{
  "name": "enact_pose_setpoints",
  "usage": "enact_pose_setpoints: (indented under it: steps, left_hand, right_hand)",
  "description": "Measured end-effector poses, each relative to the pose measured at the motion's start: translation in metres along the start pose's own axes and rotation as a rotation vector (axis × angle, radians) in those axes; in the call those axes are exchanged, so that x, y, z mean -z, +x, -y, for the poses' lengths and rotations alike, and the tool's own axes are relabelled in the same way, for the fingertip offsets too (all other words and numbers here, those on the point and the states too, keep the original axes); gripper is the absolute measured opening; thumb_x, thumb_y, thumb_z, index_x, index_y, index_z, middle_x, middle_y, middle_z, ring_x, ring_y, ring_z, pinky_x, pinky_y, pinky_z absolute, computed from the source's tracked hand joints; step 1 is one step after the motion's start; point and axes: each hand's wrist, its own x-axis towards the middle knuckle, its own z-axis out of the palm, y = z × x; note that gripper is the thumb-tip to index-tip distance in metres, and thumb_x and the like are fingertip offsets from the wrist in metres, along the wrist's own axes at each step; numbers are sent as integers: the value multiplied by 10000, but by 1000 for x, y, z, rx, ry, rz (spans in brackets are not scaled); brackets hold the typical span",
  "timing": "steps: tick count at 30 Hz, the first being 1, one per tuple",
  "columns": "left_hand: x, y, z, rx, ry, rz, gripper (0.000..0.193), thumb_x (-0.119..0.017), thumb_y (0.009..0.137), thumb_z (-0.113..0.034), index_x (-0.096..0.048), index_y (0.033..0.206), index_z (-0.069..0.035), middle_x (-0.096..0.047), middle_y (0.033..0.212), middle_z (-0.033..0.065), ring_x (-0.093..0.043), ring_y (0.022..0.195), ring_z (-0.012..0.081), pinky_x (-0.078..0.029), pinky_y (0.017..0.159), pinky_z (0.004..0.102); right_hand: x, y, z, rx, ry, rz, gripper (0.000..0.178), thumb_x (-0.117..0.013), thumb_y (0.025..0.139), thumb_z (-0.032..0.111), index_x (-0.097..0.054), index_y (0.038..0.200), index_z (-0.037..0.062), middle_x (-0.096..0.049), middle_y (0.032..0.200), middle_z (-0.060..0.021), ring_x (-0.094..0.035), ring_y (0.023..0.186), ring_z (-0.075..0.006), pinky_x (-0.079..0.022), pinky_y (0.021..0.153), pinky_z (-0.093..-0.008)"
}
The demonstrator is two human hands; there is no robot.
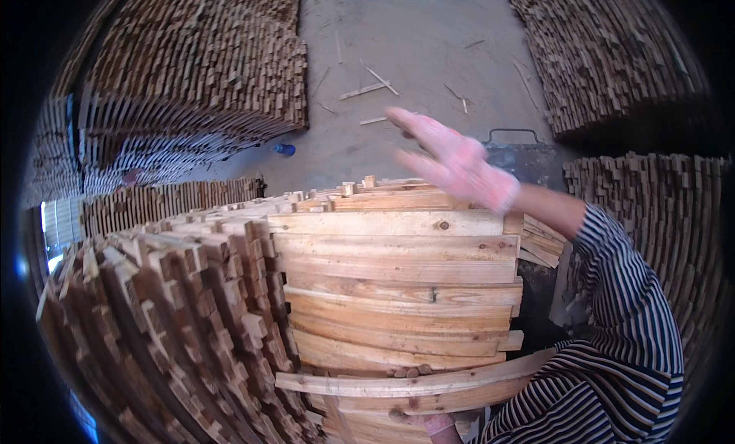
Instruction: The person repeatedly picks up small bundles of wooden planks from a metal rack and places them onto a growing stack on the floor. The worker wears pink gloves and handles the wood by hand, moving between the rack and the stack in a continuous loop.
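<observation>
My right hand (463, 164), in a pale pink work glove, reaches out over the far end of a stack of light wooden planks (398, 272). Its fingers are stretched and the thumb stands apart; it holds nothing and is slightly blurred. Near the lower edge, my left hand (436, 425) is closed round a wooden plank (459, 379). Fingertips show over the plank's far side, while the rest of the hand is partly hidden. A second plank seems to lie against the held one; I cannot tell if it is gripped too.
Tall piles of wood strips (191, 53) stand at the far left, far right (612, 53) and near left (168, 314). Loose slivers (367, 90) lie on the grey floor (413, 31). A blue bottle-like object (283, 149) and a metal handle (514, 131) are beyond the planks.
</observation>
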Motion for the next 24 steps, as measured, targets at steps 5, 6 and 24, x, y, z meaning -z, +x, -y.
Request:
enact_pose_setpoints:
  steps: [5,6,24]
  left_hand:
    - [-9,10,5,11,-26,-36,885,-594,838,-688,-444,1409,-28,-598,1220,169,-558,1145,322,-430,1087,528]
    - [-11,10,4,13,-24,-33,885,-598,836,-685,-443,1409,-29,-596,1221,168,-558,1145,320,-433,1084,526]
    - [23,-11,-33,-3,99,-202,831,-509,925,-593,-324,1514,-37,-503,1407,194,-501,1272,366,-430,1109,501]
  right_hand:
    - [29,-110,30,-335,103,-281,392,-686,868,27,-618,1247,-51,-604,1298,-260,-661,1133,-340,-589,912,-351]
    - [29,-129,34,-436,150,-348,383,-691,866,26,-623,1233,-59,-611,1290,-254,-667,1118,-331,-592,904,-353]
    - [-60,-219,233,-174,297,1051,735,-508,977,577,-373,1512,93,-542,1303,-276,-585,1167,-428,-490,967,-493]
